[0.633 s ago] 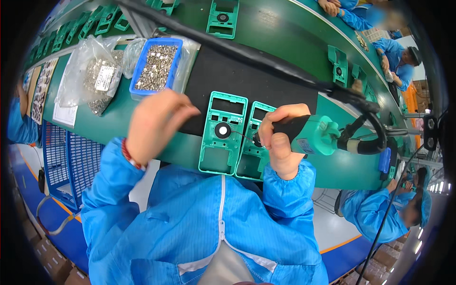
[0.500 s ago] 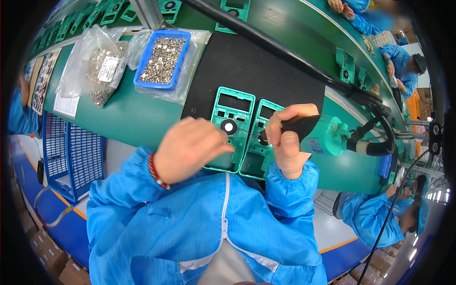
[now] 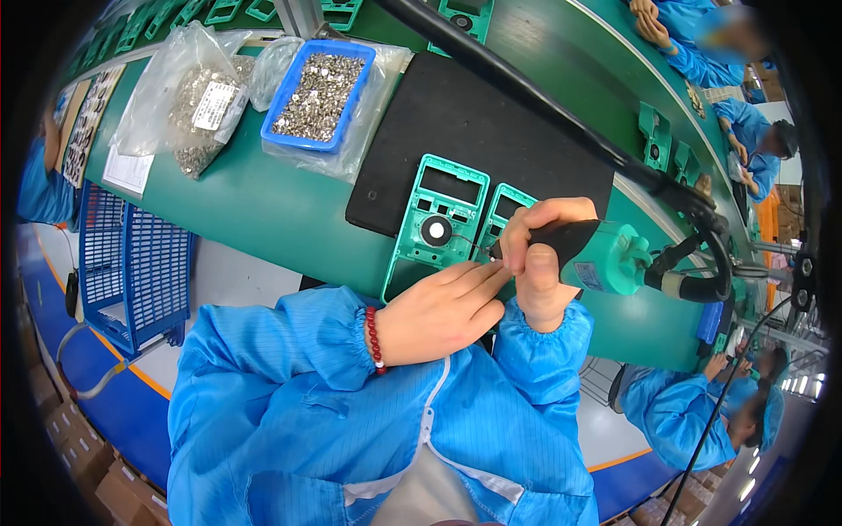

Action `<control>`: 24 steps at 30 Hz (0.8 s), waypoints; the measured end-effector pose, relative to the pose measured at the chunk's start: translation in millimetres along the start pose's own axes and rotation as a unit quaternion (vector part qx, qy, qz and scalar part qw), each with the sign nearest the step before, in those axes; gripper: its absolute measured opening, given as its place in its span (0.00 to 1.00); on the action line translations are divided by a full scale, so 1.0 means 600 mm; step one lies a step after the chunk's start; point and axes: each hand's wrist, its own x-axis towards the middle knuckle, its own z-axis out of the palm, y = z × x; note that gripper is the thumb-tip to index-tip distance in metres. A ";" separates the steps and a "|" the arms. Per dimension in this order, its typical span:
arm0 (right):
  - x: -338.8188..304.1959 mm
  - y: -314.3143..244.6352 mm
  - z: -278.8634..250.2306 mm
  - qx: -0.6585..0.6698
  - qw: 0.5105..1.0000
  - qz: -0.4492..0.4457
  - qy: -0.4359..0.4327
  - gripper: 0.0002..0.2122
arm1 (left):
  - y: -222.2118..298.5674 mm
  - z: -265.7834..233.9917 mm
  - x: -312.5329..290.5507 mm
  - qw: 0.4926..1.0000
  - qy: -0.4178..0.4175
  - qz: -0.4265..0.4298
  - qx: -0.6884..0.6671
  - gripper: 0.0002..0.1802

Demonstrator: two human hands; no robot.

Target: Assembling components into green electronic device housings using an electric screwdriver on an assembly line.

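Two green plastic housing halves lie side by side on the black mat [image 3: 491, 123]. The left half [image 3: 410, 235] carries a round black speaker [image 3: 436, 231] with a white centre, and a thin wire runs from it toward the right half [image 3: 516, 192]. My right hand [image 3: 544, 263] is wrapped round the black nose of a green power screwdriver [image 3: 610, 261] above the right half. My left hand [image 3: 443, 316] reaches across the lower housings, its fingers together at the screwdriver's tip. The fingertips hide whatever they pinch, and also the tip itself.
A blue tray [image 3: 274, 130] of small metal screws and a clear bag [image 3: 197, 110] of similar parts sit at the left back. A black bar [image 3: 526, 96] crosses above the mat. Blue crates [image 3: 158, 285] stand at the left; co-workers [image 3: 675, 408] sit at the right.
My left hand has moved right, from beside the left housing half to the screwdriver's tip. My right hand keeps its grip on the screwdriver. The view has shifted slightly.
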 end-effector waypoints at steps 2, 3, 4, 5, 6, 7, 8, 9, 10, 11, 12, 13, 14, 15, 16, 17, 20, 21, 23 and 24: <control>0.002 0.006 -0.005 -0.004 1.000 -0.007 -0.015 0.23 | 0.000 0.015 0.000 1.000 -0.012 -0.005 0.011 0.10; 0.003 0.010 -0.007 0.002 1.000 -0.011 -0.017 0.22 | 0.000 0.018 0.002 0.999 -0.023 -0.008 0.023 0.09; 0.004 0.009 -0.007 0.002 1.000 -0.010 -0.016 0.22 | 0.001 0.020 0.003 0.999 -0.023 -0.009 0.021 0.09; 0.005 0.007 -0.006 0.013 1.000 -0.007 -0.016 0.22 | 0.002 0.021 0.005 0.999 -0.021 -0.008 0.028 0.09; 0.006 0.006 -0.006 0.025 1.000 -0.003 -0.015 0.22 | 0.003 0.021 0.006 0.999 -0.019 -0.007 0.034 0.09; 0.006 0.009 -0.007 0.032 0.999 -0.005 -0.013 0.23 | 0.003 0.022 0.007 0.999 -0.020 -0.008 0.032 0.09; 0.007 0.008 -0.009 0.031 0.999 -0.004 -0.012 0.23 | 0.002 0.023 0.008 0.999 -0.018 -0.009 0.031 0.09; 0.010 0.004 -0.010 0.049 0.998 0.011 -0.028 0.24 | 0.002 0.024 0.008 0.999 -0.017 -0.010 0.030 0.09; 0.011 0.002 -0.011 0.067 0.996 0.025 -0.043 0.24 | 0.003 0.024 0.008 0.999 -0.016 -0.009 0.029 0.09; 0.008 0.008 -0.014 0.072 0.996 0.033 -0.035 0.25 | 0.005 0.024 0.009 0.999 -0.017 -0.010 0.035 0.09; 0.007 0.009 -0.013 0.070 0.996 0.030 -0.035 0.25 | 0.005 0.023 0.009 0.999 -0.016 -0.009 0.041 0.09; 0.006 0.010 -0.010 0.071 0.997 0.035 -0.021 0.24 | 0.006 0.023 0.010 0.999 -0.014 -0.008 0.045 0.08; 0.004 0.011 -0.009 0.072 0.997 0.039 -0.007 0.24 | 0.007 0.023 0.010 0.999 -0.011 -0.007 0.049 0.08; -0.002 0.013 -0.020 0.130 0.989 0.072 -0.012 0.14 | 0.008 0.022 0.011 0.999 -0.013 -0.012 0.043 0.08; -0.009 0.020 -0.019 0.114 0.992 0.050 0.003 0.13 | 0.008 0.022 0.010 0.999 -0.009 -0.009 0.045 0.08; -0.013 0.024 -0.020 0.094 0.994 0.046 0.017 0.14 | 0.008 0.021 0.009 0.999 -0.018 -0.011 0.043 0.08; -0.007 -0.009 -0.007 0.083 0.994 0.066 0.022 0.14 | 0.010 0.020 0.011 0.999 -0.019 -0.019 0.046 0.12; -0.010 -0.017 -0.010 0.058 0.997 0.023 0.049 0.15 | 0.012 0.019 0.011 0.998 -0.014 -0.025 0.049 0.15; -0.007 -0.041 -0.012 0.096 0.992 -0.061 0.050 0.18 | 0.012 0.016 0.010 0.998 -0.007 -0.030 0.049 0.15; -0.003 -0.061 -0.013 0.157 0.982 -0.102 0.025 0.20 | 0.011 0.014 0.011 0.998 -0.004 -0.030 0.047 0.14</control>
